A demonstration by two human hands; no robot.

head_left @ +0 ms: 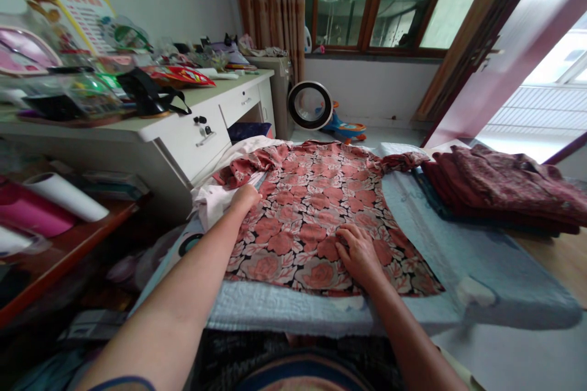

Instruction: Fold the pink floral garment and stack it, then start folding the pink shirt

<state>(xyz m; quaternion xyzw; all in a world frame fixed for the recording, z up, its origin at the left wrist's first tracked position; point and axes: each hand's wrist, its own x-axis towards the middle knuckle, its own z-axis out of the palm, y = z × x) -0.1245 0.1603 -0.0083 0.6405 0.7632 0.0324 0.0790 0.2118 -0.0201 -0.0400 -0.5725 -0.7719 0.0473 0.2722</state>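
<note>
Covering much of the padded surface's light-blue quilted cloth (513,281), the red, black and beige rose-patterned fabric shirt (316,214) lies spread before us, hem nearest, sleeves bunched at the far corners. Right of it sits a folded stack of maroon garments (477,189). Our left hand (246,198) is curled at the shirt's left edge; we cannot tell whether it pinches the fabric. Our right hand (358,250) rests lower down on the printed cloth, fingers loosely bent and clamped on nothing. To flatten it well, we would judge it best to anchor one side lightly, sweep the other palm outward, and open the bunched sleeves so that no crease is trapped beneath. As for containers, beyond our left side stands a white desk (156,128) whose drawers look closed, hiding their contents. Past it, what seems a pale grey front-loading washing machine (280,98) has its round, dark-rimmed door (310,105) swung open, though we cannot see inside. Smallest, on the desk, a clear, black-lidded jar (98,95) shows greenish and yellowish bits, too blurred for us to name.
</note>
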